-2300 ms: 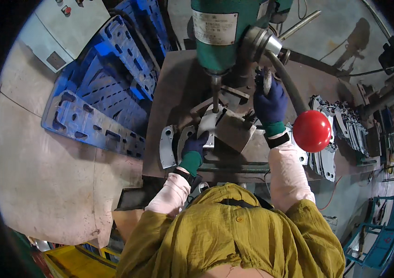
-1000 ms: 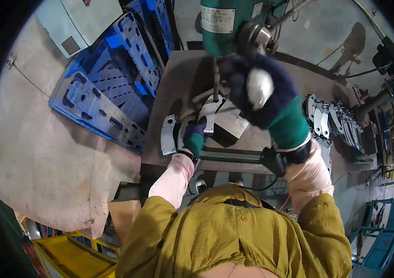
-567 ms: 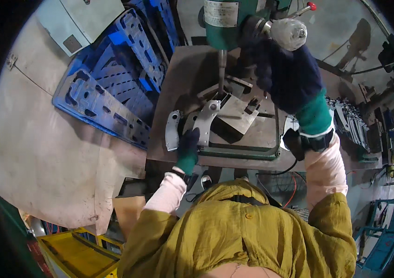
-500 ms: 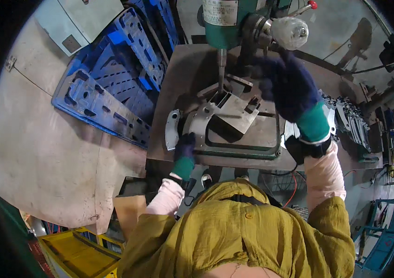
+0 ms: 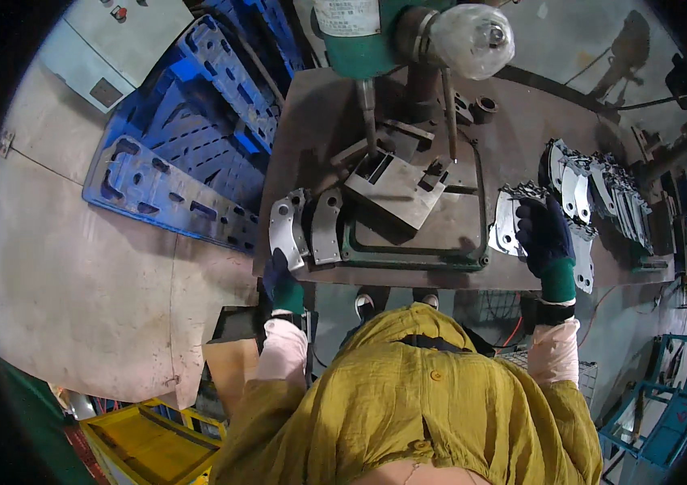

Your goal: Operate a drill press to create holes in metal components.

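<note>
My gloved left hand (image 5: 281, 279) is closed on the lower end of a curved, silvery metal plate (image 5: 284, 229) at the table's left front. A second curved plate (image 5: 327, 226) lies just to its right, beside the machine base. My right hand (image 5: 545, 230), in a dark glove with a green cuff, rests over flat metal plates (image 5: 507, 222) at the right; its fingers look spread, and their tips are partly lost against the dark parts. Between my hands, a steel block fixture (image 5: 396, 192) sits on the drill press base (image 5: 416, 257), under the spindle (image 5: 367, 105).
A lever (image 5: 449, 117) hangs from the green drill press head (image 5: 359, 50), near a plastic-wrapped knob (image 5: 472, 40). More plates (image 5: 614, 198) are piled at the far right of the table (image 5: 303, 113). Blue pallets (image 5: 170, 190) stand left; a yellow cart (image 5: 145, 444) is lower left.
My right hand has left the area by the press handle and come down to the plates at right. My left hand has shifted left with a plate, away from the fixture's front.
</note>
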`<move>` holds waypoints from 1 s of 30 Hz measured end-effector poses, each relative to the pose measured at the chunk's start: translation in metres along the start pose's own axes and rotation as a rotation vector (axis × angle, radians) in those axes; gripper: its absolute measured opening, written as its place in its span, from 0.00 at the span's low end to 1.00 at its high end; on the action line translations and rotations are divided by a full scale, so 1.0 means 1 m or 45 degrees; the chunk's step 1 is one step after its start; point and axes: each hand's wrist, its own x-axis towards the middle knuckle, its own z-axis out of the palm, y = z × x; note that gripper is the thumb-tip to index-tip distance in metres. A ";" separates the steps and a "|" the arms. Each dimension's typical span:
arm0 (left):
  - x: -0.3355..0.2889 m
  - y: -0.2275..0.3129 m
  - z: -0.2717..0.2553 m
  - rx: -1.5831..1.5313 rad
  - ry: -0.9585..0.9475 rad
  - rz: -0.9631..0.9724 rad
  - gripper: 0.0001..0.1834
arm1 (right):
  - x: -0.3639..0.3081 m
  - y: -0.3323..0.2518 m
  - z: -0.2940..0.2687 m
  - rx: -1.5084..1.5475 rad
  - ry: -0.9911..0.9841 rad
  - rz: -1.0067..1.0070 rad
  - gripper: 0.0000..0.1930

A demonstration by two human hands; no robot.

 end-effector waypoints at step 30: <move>0.104 -0.029 -0.014 1.276 0.174 0.464 0.29 | 0.047 0.071 -0.111 -2.992 0.084 -0.700 0.37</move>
